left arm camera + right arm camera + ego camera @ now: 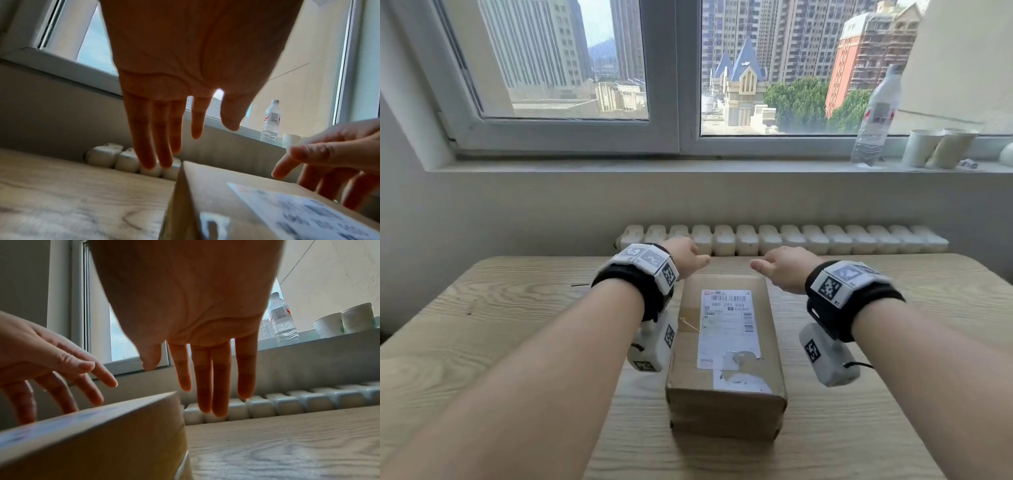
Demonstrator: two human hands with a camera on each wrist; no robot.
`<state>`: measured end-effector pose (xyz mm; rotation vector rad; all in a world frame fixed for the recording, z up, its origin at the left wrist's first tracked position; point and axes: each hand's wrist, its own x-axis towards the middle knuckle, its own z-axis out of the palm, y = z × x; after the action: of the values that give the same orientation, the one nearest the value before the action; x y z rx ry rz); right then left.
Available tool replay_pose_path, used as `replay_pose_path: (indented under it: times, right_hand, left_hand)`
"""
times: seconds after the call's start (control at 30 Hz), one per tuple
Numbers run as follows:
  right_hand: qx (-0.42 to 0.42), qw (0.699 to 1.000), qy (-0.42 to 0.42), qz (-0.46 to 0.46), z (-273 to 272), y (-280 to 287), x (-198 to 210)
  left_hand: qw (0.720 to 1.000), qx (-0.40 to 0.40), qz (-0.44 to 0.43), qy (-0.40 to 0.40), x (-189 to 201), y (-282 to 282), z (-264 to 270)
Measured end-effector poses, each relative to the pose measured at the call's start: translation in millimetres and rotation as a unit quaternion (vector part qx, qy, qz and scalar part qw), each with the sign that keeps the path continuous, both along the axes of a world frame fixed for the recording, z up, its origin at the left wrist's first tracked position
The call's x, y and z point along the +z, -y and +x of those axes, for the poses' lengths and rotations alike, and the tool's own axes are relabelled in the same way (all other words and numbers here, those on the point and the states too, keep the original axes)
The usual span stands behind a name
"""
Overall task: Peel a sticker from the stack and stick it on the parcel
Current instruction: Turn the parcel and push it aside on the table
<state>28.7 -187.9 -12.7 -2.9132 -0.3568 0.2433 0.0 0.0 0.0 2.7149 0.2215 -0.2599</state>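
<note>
A brown cardboard parcel [726,356] lies lengthwise in the middle of the wooden table, with a white printed shipping label [729,329] on its top; the label's lower part is torn. My left hand [686,260] hovers over the parcel's far left corner, fingers straight and empty [164,129]. My right hand [779,267] hovers over the far right corner, fingers likewise straight and holding nothing [209,378]. The parcel shows blurred at the bottom of both wrist views [236,203] [92,434]. No sticker stack is visible in any view.
The wooden table [500,325] stands against a wall with a white radiator [825,240] behind it. On the window sill at the right stand a clear water bottle [876,116] and two paper cups [938,147].
</note>
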Motion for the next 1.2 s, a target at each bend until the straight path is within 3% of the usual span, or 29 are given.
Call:
replay_pose_path:
  times: [0.17, 0.4, 0.5, 0.6, 0.8, 1.0, 1.2]
  right_hand:
    - [-0.038, 0.99, -0.097, 0.092, -16, -3, -20]
    - [-0.034, 0.991, 0.01, 0.13, -52, 5, 8]
    - [-0.048, 0.983, 0.089, 0.154, -80, 12, 24]
    - [-0.06, 0.969, 0.115, 0.211, -112, 21, 33]
    - [-0.082, 0.942, 0.169, 0.277, -164, 37, 35]
    - [-0.118, 0.928, 0.179, 0.303, -187, 51, 31]
    - [-0.144, 0.929, 0.195, 0.281, -192, 56, 22]
  left_hand:
    - [0.98, 0.053, -0.173, -0.086, -17, 4, -21]
    - [0.97, 0.06, -0.235, -0.022, 18, 18, -71]
    - [0.96, 0.072, -0.27, 0.03, 35, 25, -101]
    - [0.946, 0.081, -0.303, 0.079, 43, 31, -131]
    - [0.91, 0.127, -0.375, 0.124, 41, 44, -184]
    - [0.883, 0.16, -0.419, 0.137, 27, 58, -196]
    - [0.893, 0.152, -0.392, 0.16, 17, 64, -195]
